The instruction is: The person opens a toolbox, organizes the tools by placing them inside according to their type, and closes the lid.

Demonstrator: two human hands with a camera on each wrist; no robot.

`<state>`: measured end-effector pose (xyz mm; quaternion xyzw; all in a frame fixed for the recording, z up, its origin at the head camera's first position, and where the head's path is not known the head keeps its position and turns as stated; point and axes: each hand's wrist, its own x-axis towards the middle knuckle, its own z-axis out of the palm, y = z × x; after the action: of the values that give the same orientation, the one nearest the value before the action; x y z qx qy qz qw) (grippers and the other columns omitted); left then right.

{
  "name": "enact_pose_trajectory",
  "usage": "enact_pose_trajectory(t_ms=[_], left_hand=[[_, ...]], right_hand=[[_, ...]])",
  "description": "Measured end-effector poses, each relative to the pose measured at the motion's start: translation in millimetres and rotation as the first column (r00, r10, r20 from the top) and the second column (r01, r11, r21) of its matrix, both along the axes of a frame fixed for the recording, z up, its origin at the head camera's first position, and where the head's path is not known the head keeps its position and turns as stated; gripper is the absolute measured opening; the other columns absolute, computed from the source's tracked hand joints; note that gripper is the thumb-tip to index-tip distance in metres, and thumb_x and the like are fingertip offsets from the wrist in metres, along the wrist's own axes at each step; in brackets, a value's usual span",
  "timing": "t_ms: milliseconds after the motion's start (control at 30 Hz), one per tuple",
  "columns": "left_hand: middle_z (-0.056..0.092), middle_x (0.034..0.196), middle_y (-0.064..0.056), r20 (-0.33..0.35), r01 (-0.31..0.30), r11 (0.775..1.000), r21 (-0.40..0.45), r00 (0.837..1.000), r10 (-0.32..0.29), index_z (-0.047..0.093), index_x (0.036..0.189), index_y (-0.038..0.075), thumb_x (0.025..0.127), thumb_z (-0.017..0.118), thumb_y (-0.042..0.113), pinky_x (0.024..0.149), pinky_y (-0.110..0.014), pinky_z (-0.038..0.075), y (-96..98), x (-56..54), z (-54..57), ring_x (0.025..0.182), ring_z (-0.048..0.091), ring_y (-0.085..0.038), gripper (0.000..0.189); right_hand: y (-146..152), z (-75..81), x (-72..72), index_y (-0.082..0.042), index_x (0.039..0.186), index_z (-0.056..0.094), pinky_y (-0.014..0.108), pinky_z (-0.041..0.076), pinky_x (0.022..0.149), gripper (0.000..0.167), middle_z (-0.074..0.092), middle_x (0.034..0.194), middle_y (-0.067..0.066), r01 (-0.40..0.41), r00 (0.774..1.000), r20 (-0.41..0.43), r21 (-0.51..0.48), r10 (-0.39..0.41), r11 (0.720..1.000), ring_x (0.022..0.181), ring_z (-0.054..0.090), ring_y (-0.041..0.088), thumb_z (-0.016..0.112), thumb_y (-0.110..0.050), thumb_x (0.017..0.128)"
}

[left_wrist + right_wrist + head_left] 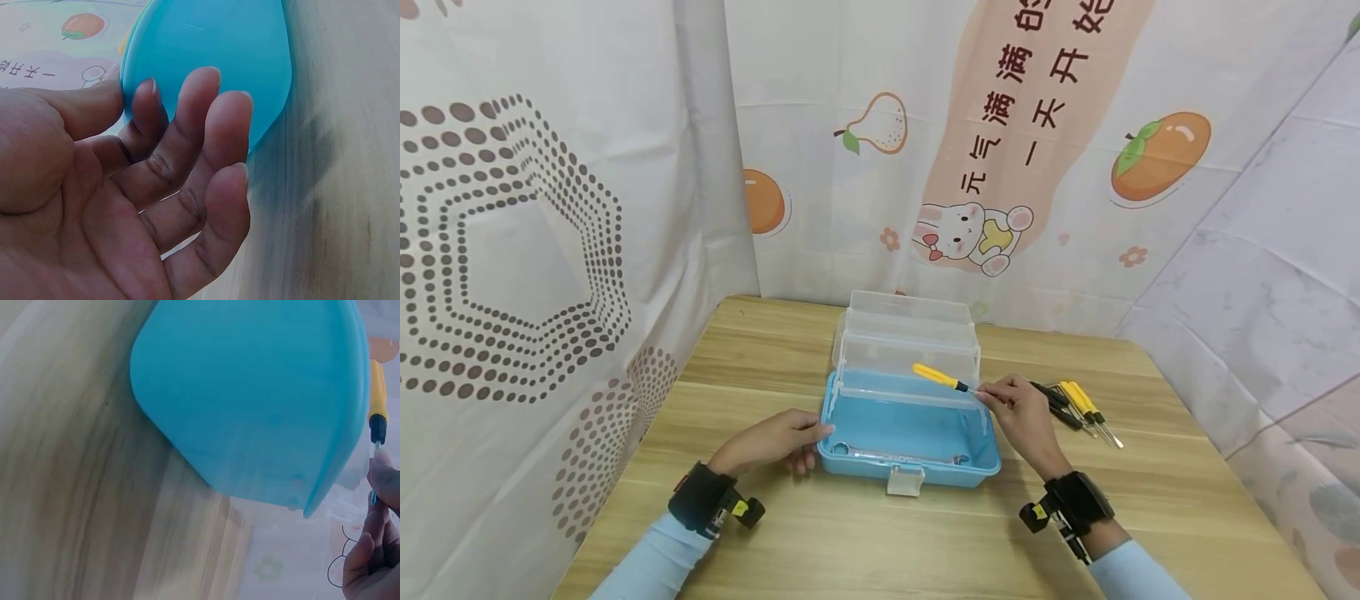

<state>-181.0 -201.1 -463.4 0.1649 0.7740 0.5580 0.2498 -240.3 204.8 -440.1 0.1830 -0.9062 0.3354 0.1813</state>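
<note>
A light blue toolbox point(895, 427) stands on the table with its clear lid point(910, 332) tipped back. My left hand point(778, 437) pinches the left rim, thumb on top and fingertips against the outer wall, as the left wrist view shows. Over the right rear part of the box, my right hand point(1018, 417) pinches a screwdriver point(938, 377) by its thin metal shaft. The yellow and black handle points left, above the box; the right wrist view shows the handle point(377, 394) past the rim. Along the front of the box floor lies a metal wrench point(895, 457).
Right of the box lie several tools: yellow-handled screwdrivers point(1081, 400) and a black-handled tool point(1062, 410). A clear latch point(906, 481) hangs off the box front. Behind the wooden table point(820, 542) hangs a printed curtain point(820, 250).
</note>
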Motion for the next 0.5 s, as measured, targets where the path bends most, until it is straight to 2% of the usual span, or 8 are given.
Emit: enact_pose_trajectory(t_ms=[133,400,500], left_hand=[[0.066,0.077,-0.008,0.005,0.004,1.000,-0.006,1.000,-0.004,0.059,0.094,-0.004,0.110,0.050,0.037,0.061,-0.032,0.056,1.0,0.4,-0.1,0.064,0.064,-0.019,0.045],[0.067,0.078,-0.010,-0.003,-0.004,1.000,-0.017,1.000,0.004,0.060,0.092,0.000,0.110,0.050,0.035,0.062,-0.036,0.058,2.0,2.6,4.7,0.065,0.064,-0.022,0.041],[0.066,0.078,-0.010,-0.004,-0.001,1.000,-0.015,1.000,0.001,0.059,0.091,0.002,0.111,0.049,0.034,0.062,-0.036,0.058,2.0,2.9,5.8,0.065,0.064,-0.021,0.040]], right_hand=[[-0.7,-1.3,-0.6,-0.007,0.099,0.082,0.027,0.038,0.060,0.008,0.060,0.086,0.001,0.002,1.000,0.012,0.003,-0.002,1.000,0.071,0.047,0.017,0.077,-0.009,0.093],[-3.1,-2.9,-2.6,-0.005,0.101,0.081,0.028,0.035,0.062,0.010,0.060,0.087,0.001,-0.032,0.999,-0.034,0.041,0.033,0.999,0.071,0.044,0.016,0.077,-0.010,0.094],[-6.2,-2.0,-3.3,-0.005,0.102,0.081,0.029,0.035,0.064,0.011,0.061,0.088,0.003,-0.043,0.999,-0.014,0.047,0.044,0.998,0.073,0.045,0.016,0.076,-0.010,0.094]])
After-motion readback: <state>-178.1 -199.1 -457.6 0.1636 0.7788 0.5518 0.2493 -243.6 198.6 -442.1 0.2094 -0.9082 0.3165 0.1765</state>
